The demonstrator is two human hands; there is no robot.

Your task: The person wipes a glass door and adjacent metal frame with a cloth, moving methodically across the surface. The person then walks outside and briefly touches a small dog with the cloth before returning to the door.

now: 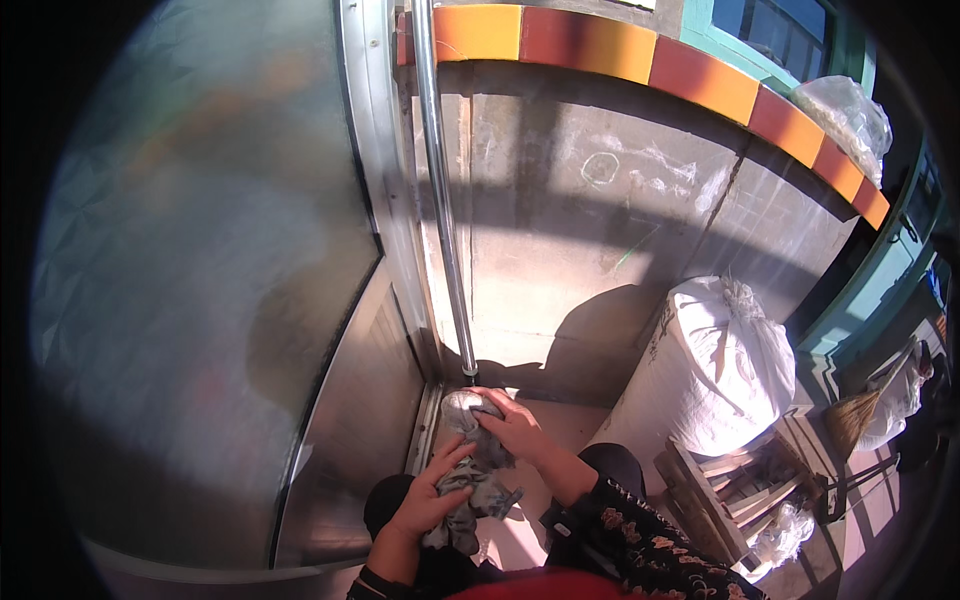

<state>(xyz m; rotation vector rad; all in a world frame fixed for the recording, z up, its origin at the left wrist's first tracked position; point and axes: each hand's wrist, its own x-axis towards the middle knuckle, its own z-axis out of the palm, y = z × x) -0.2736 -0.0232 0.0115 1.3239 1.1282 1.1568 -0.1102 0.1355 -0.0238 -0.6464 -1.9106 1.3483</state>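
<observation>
In front of my knees I hold a crumpled grey-green patterned cloth (pixel 482 497). My left hand (pixel 428 500) grips its left side, thumb and fingers closing on the folds. On the upper part, my right hand (pixel 518 428) bends its fingers round a pale, rounded grey bundle (pixel 463 408). Whether that bundle is part of the same cloth I cannot tell. Just above it stands the lower end of an upright shiny metal pole (pixel 447 200). My right palm and the inside of the grip are hidden.
A frosted glass door (pixel 190 250) in a metal frame rises at the left. To the right stand a full white sack (pixel 735 370) and a wooden slatted stool (pixel 745 490), with a straw broom (pixel 852 420) farther right. Behind is a concrete wall (pixel 560 200) topped with orange and red tiles.
</observation>
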